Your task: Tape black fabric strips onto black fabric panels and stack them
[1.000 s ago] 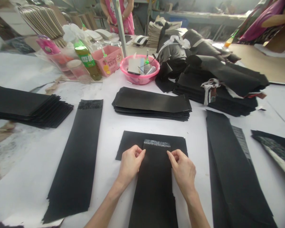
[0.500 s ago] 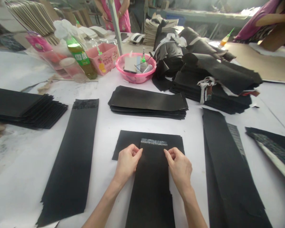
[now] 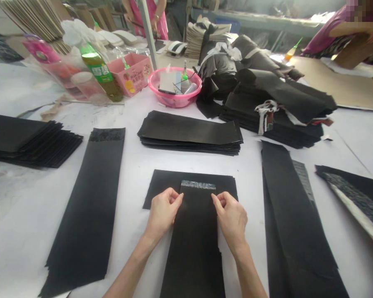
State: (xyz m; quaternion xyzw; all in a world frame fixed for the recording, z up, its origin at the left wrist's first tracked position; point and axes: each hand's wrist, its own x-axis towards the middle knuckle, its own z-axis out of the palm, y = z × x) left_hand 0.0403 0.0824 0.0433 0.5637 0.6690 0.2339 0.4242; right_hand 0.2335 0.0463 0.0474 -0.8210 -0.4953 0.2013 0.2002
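Note:
A long black strip of sheet material (image 3: 194, 240) runs away from me, with a shiny, whitish band (image 3: 198, 184) across its far end. My left hand (image 3: 164, 210) pinches its left edge just below that band. On the opposite edge, my right hand (image 3: 232, 217) has thumb and fingertips closed at about the same height. Beneath the strip's far end lies another black piece (image 3: 163, 182), placed crosswise on the white table (image 3: 133, 182). The undersides of the fingers are partly hidden.
Black strips lie to the left (image 3: 90, 198) and right (image 3: 298, 223). Ahead is a black stack (image 3: 189, 128), with a pink basin (image 3: 174, 100) behind it. A green-labelled bottle (image 3: 101, 74) and a pink box (image 3: 133, 74) stand further left. People work at the far tables.
The whole view has shifted slightly, so things appear a little further left. Both hands keep their pinch on the strip's edges, and the strip lies as before.

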